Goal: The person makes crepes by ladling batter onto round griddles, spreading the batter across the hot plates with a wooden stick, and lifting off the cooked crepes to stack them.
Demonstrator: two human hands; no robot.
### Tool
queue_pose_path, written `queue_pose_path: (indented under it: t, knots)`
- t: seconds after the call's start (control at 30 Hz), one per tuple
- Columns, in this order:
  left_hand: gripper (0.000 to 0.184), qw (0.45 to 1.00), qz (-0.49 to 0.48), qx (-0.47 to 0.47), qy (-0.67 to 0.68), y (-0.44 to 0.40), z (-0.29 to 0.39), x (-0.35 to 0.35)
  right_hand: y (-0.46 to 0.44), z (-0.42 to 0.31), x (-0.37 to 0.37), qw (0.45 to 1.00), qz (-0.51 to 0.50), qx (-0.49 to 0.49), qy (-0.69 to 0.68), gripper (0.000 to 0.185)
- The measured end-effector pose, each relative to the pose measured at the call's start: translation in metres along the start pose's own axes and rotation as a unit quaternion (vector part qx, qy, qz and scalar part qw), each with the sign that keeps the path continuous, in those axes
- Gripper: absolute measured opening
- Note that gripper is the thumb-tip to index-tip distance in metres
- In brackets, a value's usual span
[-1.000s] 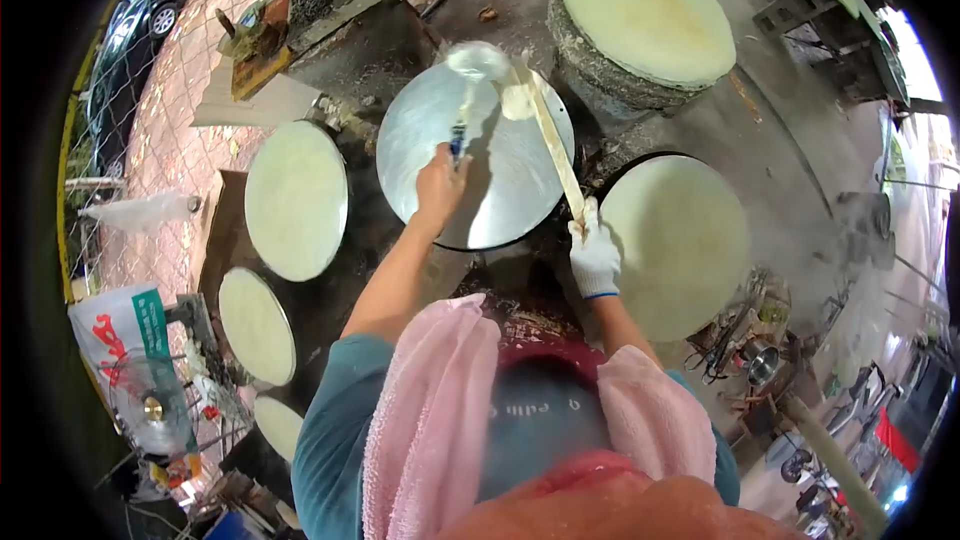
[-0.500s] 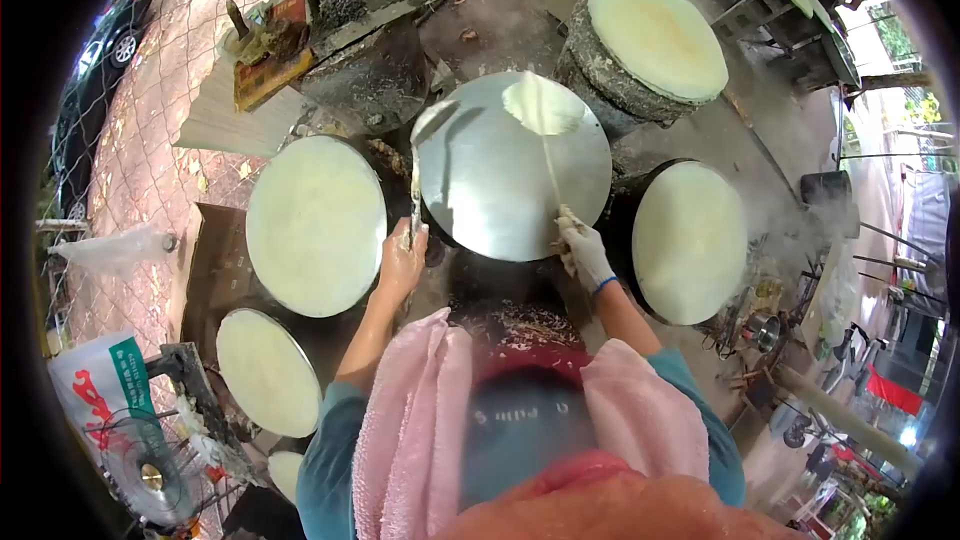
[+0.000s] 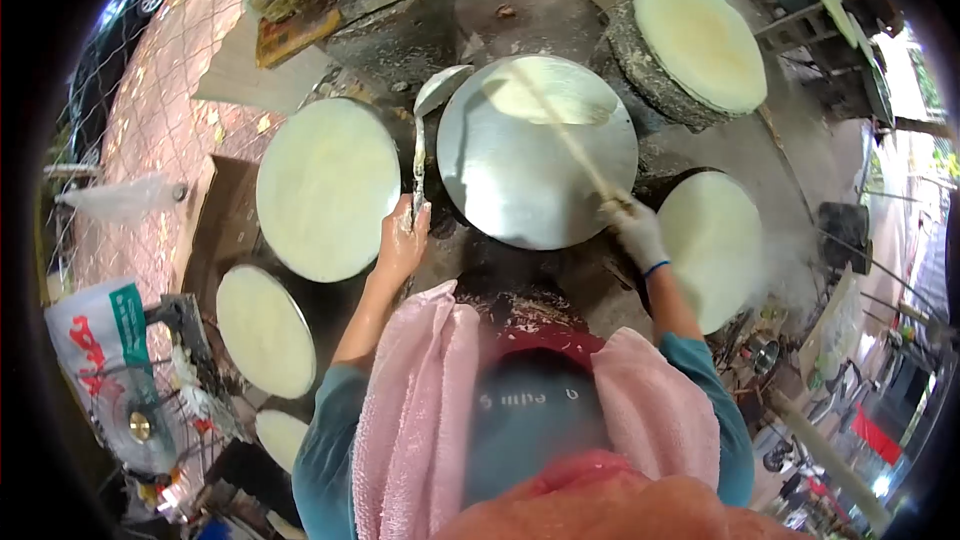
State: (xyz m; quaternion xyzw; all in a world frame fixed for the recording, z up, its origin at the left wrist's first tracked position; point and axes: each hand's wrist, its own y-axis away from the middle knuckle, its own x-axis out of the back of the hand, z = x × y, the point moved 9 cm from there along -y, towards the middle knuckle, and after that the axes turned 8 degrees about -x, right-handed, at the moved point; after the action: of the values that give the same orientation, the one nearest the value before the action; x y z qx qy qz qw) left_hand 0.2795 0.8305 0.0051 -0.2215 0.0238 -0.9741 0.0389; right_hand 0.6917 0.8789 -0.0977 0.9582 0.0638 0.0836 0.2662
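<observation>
My bare left hand (image 3: pixel 402 243) is closed around the handle of a batter-coated metal ladle (image 3: pixel 419 155). The ladle's bowl hangs just left of a round metal griddle (image 3: pixel 520 190). In a white glove, my right hand (image 3: pixel 638 230) grips a long wooden spreader stick (image 3: pixel 575 150) at the griddle's right edge. The stick reaches across to a patch of pale batter (image 3: pixel 575 95) at the griddle's far side; its far tip is blurred. Batter covers part of the griddle, and bare shiny metal shows nearer me.
Pale batter-covered rounds stand at left (image 3: pixel 328 190), lower left (image 3: pixel 265 330), right (image 3: pixel 712 250) and far right (image 3: pixel 700 40). A fan (image 3: pixel 140 425) sits at lower left. Wire fencing (image 3: pixel 150 90) runs along the left. Steam drifts at right.
The batter patch has spread wider across the griddle's far side. My right hand has moved right, tilting the stick more. The ladle bowl has shifted off the griddle's left edge; the view has also shifted.
</observation>
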Motion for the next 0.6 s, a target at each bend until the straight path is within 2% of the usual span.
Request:
queue_pose_path:
  t: [0.07,0.13,0.17,0.2,0.27,0.33,0.37,0.4,0.43,0.47,0.53,0.57,0.6]
  knots:
    - [0.021,1.000,0.014,0.024,-0.007,0.010,0.010,-0.001,0.001,-0.028,0.032,0.994,0.042,-0.099,-0.008,0.038]
    - [0.020,0.999,0.024,0.017,-0.035,0.015,0.010,-0.008,-0.028,-0.004,0.017,0.994,-0.024,-0.050,0.097,0.040]
    - [0.019,0.998,0.015,0.058,0.010,0.022,0.003,-0.016,-0.023,0.002,-0.005,0.982,-0.047,-0.145,0.113,0.040]
    - [0.019,0.997,0.022,0.071,0.025,0.027,0.020,-0.019,-0.025,0.008,-0.029,0.987,-0.091,-0.122,0.054,0.040]
    - [0.021,0.994,0.035,0.090,0.054,0.029,0.061,-0.021,-0.033,0.021,-0.032,0.978,-0.121,-0.067,0.155,0.042]
    - [0.024,0.992,0.062,0.068,0.086,0.033,0.086,-0.025,-0.028,-0.022,-0.001,0.987,-0.107,-0.028,0.117,0.043]
    - [0.022,0.990,0.079,0.061,0.100,0.033,0.087,-0.027,-0.044,-0.025,0.023,0.995,-0.088,0.022,0.030,0.043]
    - [0.021,0.987,0.097,0.055,0.114,0.035,0.085,-0.029,-0.064,-0.023,0.041,0.998,-0.060,0.017,-0.027,0.040]
    - [0.021,0.990,0.087,0.061,0.090,0.036,0.078,-0.035,-0.074,-0.020,0.039,0.994,-0.091,-0.013,0.064,0.040]
    - [0.020,0.987,0.091,0.105,0.077,0.037,0.082,-0.038,-0.078,-0.018,0.036,0.980,-0.120,-0.041,0.153,0.039]
    - [0.020,0.984,0.111,0.139,0.022,0.051,0.054,-0.038,-0.055,-0.016,-0.005,0.966,-0.225,-0.082,0.094,0.039]
    - [0.020,0.985,0.106,0.136,-0.012,0.057,0.057,-0.036,-0.042,-0.024,-0.016,0.963,-0.226,-0.079,0.121,0.038]
    - [0.021,0.985,0.102,0.132,-0.046,0.063,0.063,-0.035,-0.038,-0.006,-0.014,0.947,-0.247,-0.164,0.126,0.036]
